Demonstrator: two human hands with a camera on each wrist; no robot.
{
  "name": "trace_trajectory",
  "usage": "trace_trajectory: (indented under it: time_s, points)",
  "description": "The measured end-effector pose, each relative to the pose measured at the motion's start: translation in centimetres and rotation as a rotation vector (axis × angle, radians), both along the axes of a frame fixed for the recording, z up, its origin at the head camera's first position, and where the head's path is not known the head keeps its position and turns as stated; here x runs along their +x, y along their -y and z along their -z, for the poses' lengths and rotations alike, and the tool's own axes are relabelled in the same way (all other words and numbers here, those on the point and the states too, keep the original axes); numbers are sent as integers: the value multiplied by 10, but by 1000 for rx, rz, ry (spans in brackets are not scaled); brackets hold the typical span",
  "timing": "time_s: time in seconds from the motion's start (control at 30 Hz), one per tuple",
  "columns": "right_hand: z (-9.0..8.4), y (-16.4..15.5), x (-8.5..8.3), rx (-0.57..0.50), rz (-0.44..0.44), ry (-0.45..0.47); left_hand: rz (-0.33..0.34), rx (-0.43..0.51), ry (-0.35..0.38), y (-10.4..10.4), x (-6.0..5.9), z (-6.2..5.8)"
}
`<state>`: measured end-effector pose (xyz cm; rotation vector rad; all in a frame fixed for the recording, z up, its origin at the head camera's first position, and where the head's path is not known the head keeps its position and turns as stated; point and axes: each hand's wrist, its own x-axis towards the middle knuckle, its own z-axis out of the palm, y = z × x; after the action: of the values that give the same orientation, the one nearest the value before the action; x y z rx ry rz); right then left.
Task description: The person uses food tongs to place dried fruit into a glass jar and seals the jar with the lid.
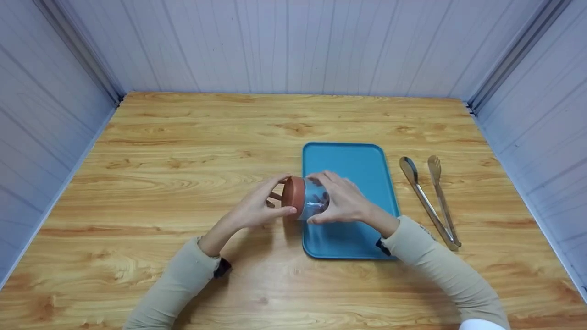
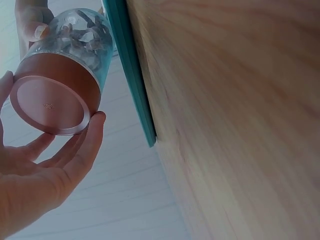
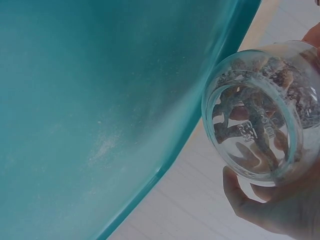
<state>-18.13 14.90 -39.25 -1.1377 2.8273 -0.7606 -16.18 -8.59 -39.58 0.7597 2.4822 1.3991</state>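
A clear jar (image 1: 313, 201) lies on its side in the air, held over the left edge of the blue tray (image 1: 351, 240). Dark, irregular pieces (image 3: 257, 125) show through its base; their kind is unclear. Its reddish-brown lid (image 2: 50, 102) faces left and sits on the jar's mouth. My left hand (image 1: 257, 204) grips the lid's rim, thumb on the near side and fingers on the far side. Round the jar's body curl the fingers and thumb of my right hand (image 1: 344, 199). In the left wrist view, several left fingertips (image 2: 97, 120) touch the lid.
Metal tongs (image 1: 431, 206) lie spread to the right of the tray. Some brown strips (image 1: 274, 198) show behind my left hand, mostly hidden. Pale specks (image 3: 105, 145) dot the tray. Panelled walls (image 1: 293, 46) border the wooden table (image 1: 183, 137) at the back and sides.
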Motion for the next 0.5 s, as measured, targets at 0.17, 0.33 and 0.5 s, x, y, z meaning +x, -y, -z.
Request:
trace_trajectory:
  time_s: [0.17,0.33,0.5]
  points:
    - [1,0,-1,-10,-7,-11,18,13,-31,1,0,0]
    - [1,0,-1,-12,-7,-20,43,15,-76,2,-1,1]
    - [0,0,0,-12,-6,-11,64,22,-108,2,-1,2]
